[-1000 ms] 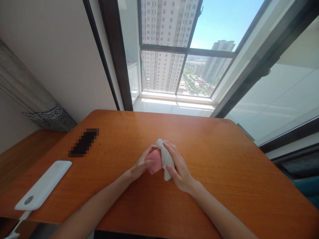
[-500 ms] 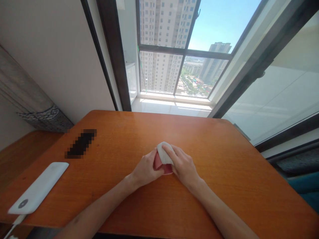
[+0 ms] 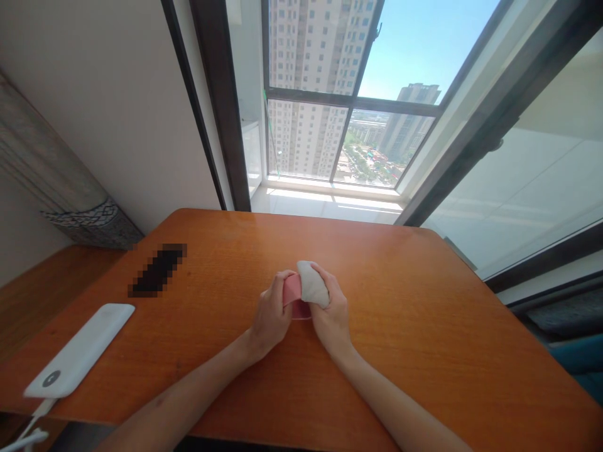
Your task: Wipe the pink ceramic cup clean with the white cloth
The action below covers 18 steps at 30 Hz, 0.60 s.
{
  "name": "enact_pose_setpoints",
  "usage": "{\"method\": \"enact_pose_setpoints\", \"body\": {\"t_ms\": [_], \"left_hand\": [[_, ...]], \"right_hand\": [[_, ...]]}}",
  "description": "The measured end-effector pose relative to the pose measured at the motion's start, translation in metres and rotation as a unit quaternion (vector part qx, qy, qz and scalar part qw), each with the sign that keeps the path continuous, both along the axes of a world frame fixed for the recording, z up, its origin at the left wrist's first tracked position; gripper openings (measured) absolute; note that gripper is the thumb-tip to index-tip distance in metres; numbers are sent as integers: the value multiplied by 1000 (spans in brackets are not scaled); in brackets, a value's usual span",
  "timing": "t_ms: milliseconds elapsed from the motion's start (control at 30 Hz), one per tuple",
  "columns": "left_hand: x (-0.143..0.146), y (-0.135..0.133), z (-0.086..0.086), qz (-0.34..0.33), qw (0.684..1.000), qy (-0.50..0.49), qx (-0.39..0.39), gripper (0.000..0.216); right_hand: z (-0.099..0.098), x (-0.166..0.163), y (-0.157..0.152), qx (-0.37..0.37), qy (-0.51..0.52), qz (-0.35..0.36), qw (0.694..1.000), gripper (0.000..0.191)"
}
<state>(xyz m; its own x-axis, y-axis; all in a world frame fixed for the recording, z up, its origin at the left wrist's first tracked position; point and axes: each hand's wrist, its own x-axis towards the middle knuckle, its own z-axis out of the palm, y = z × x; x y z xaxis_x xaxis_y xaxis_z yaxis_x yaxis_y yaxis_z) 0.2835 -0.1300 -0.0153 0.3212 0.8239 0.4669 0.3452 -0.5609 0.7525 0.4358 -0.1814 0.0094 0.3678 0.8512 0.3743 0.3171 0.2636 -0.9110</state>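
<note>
You have smooth, glossy wood in the tabletop (image 3: 414, 314), matt fabric in the white cloth (image 3: 313, 285), smooth, perhaps plastic walls on the pink box (image 3: 293, 290), and smooth plastic on the power bank (image 3: 85, 348)

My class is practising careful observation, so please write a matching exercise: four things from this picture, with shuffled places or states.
1. Pink item
2. Pale cloth
3. White device
4. Curtain

A. At far left, by the wall
B. Held in the right hand
C. On the table, cord attached
D. Held in the left hand

Pairs: 1-D, 2-B, 3-C, 4-A
</note>
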Motion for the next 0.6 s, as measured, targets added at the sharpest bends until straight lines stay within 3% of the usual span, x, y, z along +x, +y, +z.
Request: {"method": "enact_pose_setpoints", "body": {"t_ms": [167,267,333,433,533,600], "left_hand": [[5,0,-8,31,994,-91,-44,42],[6,-1,-9,36,989,-133,-58,34],[6,-4,-8,23,992,-108,-61,36],[6,-7,-1,7,997,-36,-70,43],[7,-10,6,-11,998,-2,-69,44],[8,-11,8,-21,998,-4,-65,42]], "right_hand": [[-5,-16,-3,-26,165,14,986,63],[-11,-17,-2,-18,188,13,982,65],[-12,-9,0,-2,114,-1,993,57],[-5,13,1,49,-115,6,992,52],[5,27,-5,77,-354,-4,932,64],[8,25,-11,78,-434,-17,897,69]]}}
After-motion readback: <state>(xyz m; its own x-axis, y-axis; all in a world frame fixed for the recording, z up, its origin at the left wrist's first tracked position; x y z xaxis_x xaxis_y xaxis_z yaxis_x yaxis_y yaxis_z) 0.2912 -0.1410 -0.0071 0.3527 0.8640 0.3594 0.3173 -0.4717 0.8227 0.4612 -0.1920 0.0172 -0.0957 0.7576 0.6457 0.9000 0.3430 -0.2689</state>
